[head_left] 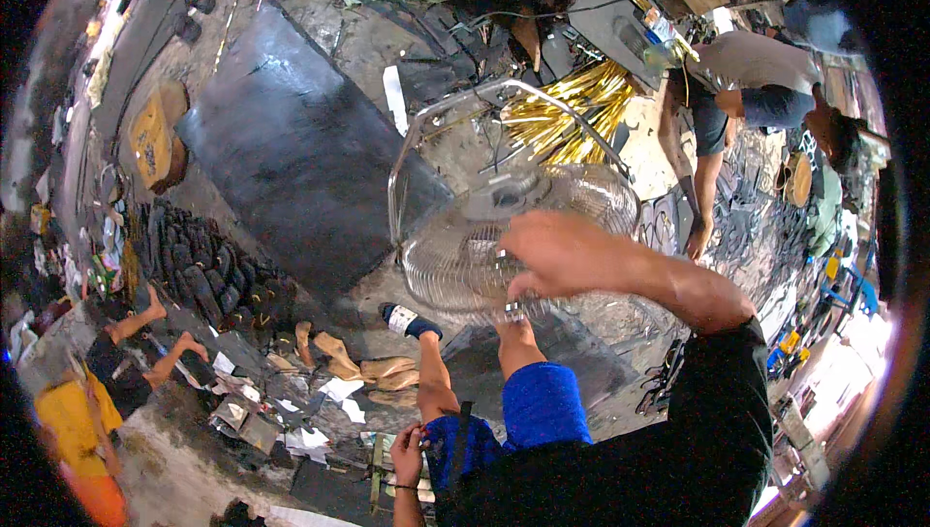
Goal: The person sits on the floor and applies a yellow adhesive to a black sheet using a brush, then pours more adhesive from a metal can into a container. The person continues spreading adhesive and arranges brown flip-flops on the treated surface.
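Note:
A metal wire-caged fan (441,270) stands on the floor in front of me, its tubular frame arching over it. Over its grille hovers my right hand (572,254), thumb and fingers apart in a loose curve; I cannot tell whether it touches the wire. My left hand (407,456) is low beside my blue shorts (547,401), with a thin dark band on the wrist. Its fingers are curled together, and whatever they may hold is too small to name. My left foot, in a dark slipper (402,321) with a pale strap, rests left of the fan.
A large dark sheet (281,130) lies left of the fan. Golden strips (581,115) are heaped behind it. Dark shoe soles (199,265) and brown shoe lasts (339,357) lie at left. One person bends at the right; another sits at lower left in a yellow top (73,420).

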Action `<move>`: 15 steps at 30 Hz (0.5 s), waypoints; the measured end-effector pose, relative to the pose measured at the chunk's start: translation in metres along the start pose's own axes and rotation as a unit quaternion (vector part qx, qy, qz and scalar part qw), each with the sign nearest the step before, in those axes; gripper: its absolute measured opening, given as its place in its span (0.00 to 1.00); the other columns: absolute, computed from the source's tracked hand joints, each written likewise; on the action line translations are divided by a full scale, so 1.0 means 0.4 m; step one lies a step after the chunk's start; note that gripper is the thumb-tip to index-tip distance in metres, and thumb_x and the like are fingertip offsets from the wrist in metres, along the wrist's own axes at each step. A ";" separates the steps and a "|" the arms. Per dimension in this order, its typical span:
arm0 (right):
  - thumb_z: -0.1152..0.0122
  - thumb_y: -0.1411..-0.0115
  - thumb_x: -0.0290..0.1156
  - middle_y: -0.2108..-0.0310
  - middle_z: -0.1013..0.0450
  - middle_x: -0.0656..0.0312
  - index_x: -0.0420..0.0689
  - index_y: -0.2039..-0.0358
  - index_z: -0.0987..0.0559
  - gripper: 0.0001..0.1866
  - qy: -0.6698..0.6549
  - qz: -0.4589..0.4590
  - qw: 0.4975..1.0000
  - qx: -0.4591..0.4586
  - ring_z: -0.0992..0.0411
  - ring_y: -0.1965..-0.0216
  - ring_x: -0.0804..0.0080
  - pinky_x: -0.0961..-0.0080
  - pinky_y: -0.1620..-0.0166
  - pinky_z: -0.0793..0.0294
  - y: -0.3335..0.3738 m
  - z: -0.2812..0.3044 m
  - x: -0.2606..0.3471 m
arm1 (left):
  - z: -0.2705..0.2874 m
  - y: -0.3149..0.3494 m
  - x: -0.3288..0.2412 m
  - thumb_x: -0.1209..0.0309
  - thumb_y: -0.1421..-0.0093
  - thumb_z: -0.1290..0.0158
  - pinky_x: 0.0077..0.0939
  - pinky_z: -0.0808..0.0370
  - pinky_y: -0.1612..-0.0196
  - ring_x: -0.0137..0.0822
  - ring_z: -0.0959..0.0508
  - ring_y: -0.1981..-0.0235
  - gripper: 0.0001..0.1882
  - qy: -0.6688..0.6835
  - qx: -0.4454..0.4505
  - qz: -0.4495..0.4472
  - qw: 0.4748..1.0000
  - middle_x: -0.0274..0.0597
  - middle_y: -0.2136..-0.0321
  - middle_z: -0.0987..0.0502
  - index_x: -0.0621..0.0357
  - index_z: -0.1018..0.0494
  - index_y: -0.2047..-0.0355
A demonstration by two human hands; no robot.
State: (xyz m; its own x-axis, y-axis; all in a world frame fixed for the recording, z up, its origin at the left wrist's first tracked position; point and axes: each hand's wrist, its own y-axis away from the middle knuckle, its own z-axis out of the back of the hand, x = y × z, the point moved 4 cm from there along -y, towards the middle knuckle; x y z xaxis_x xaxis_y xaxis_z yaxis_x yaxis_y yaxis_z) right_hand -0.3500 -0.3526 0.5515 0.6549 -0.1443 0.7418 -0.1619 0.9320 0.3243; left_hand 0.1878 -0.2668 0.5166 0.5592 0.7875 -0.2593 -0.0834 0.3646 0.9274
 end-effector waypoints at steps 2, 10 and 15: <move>0.30 0.57 0.43 0.73 0.25 0.44 0.35 0.73 0.22 0.21 0.016 -0.026 0.999 0.024 0.25 0.68 0.45 0.53 0.64 0.25 -0.034 0.010 -0.071 | -0.018 0.006 -0.016 0.67 0.35 0.50 0.23 0.24 0.61 0.29 0.23 0.60 0.15 0.010 -0.003 0.002 1.000 0.40 0.61 0.23 0.64 0.28 0.53; 0.33 0.51 0.45 0.72 0.24 0.48 0.39 0.64 0.20 0.22 0.024 -0.119 0.990 0.071 0.24 0.70 0.52 0.60 0.66 0.27 -0.161 0.034 -0.422 | -0.012 0.031 0.015 0.68 0.35 0.50 0.24 0.23 0.63 0.29 0.23 0.62 0.13 0.015 -0.033 0.000 0.999 0.38 0.61 0.23 0.60 0.27 0.53; 0.37 0.47 0.42 0.72 0.23 0.48 0.41 0.68 0.19 0.17 0.052 -0.150 0.985 0.061 0.24 0.72 0.55 0.61 0.66 0.26 -0.204 0.007 -0.548 | -0.004 0.039 0.038 0.69 0.35 0.50 0.24 0.23 0.62 0.29 0.23 0.60 0.13 0.027 -0.047 0.028 0.998 0.39 0.60 0.23 0.62 0.27 0.53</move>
State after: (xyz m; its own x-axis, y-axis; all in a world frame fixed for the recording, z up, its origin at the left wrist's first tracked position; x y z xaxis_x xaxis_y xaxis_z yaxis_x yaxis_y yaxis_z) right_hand -0.4822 -0.3978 0.3641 0.7584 -0.3657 0.5396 -0.0333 0.8050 0.5924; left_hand 0.1937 -0.2485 0.5266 0.5065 0.8326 -0.2243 -0.1912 0.3621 0.9123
